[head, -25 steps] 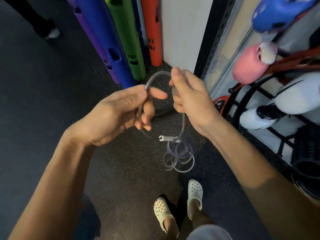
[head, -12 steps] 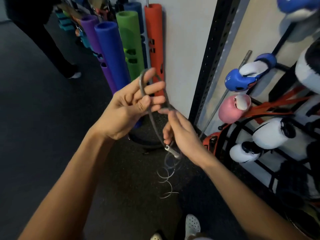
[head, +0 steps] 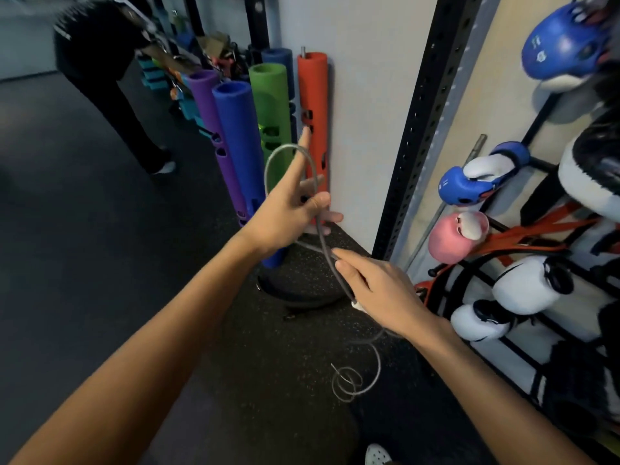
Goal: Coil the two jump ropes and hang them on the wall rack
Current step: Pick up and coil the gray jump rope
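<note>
Where the dark speckled rubber floor fills the left of the view, a person in black clothing is seen bent over near the far wall. Next to that, a row of upright foam-covered tubes is stood against the white wall: a purple tube, a blue tube, a green tube and an orange-red tube.

In front of the tubes the left hand is raised, its forefinger pointed up and the other fingers loosely spread, while a loop of the thin grey jump rope is pinched between thumb and fingers. The rope is a slim, smooth, semi-translucent grey cord; it arches above the hand, crosses itself below the thumb and runs down to the right. There it is grasped by the right hand, whose fingers are closed around it, with what appears to be a pale handle end just showing under the palm, though most of it is hidden. Below the right hand the cord hangs down and ends in small loose coils near the floor.

Further right, a black perforated steel upright is fixed against the wall, and beyond it a black metal rack is loaded with blue, pink and white boxing gloves.
</note>
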